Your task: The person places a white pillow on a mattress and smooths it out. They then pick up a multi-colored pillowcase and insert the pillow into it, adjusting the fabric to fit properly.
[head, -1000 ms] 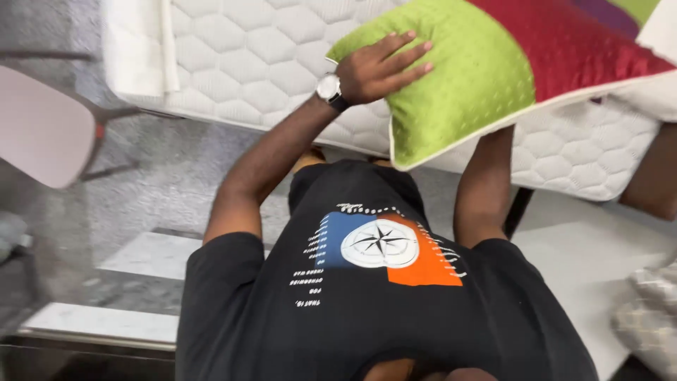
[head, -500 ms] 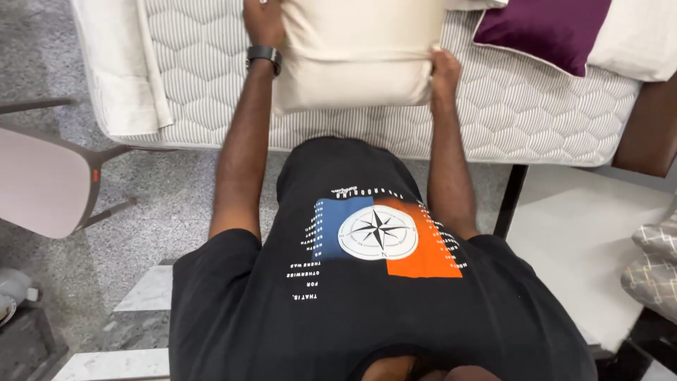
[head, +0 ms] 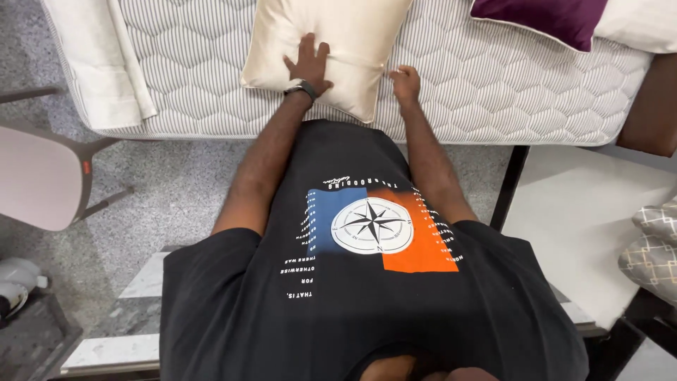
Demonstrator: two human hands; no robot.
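Observation:
A cream satin pillow [head: 345, 42] lies on the quilted white mattress [head: 493, 92], tilted, with one corner pointing toward me. My left hand [head: 308, 65], with a watch on the wrist, rests palm down on the pillow's lower part with its fingers spread. My right hand [head: 405, 80] sits on the mattress just beside the pillow's lower right corner, fingers loosely bent and holding nothing. Both arms reach forward over my black printed shirt.
A purple cushion [head: 543, 17] and a white pillow [head: 638, 25] lie at the mattress's far right. A folded white sheet [head: 99, 63] hangs over its left end. A pink chair [head: 35, 176] stands left, with a white side table [head: 592, 204] and patterned cushion [head: 652, 247] right.
A green and red cushion that my hands held has gone out of view. Both hands then gripped the cream pillow; now it lies flat, my left palm on it and my right hand off it.

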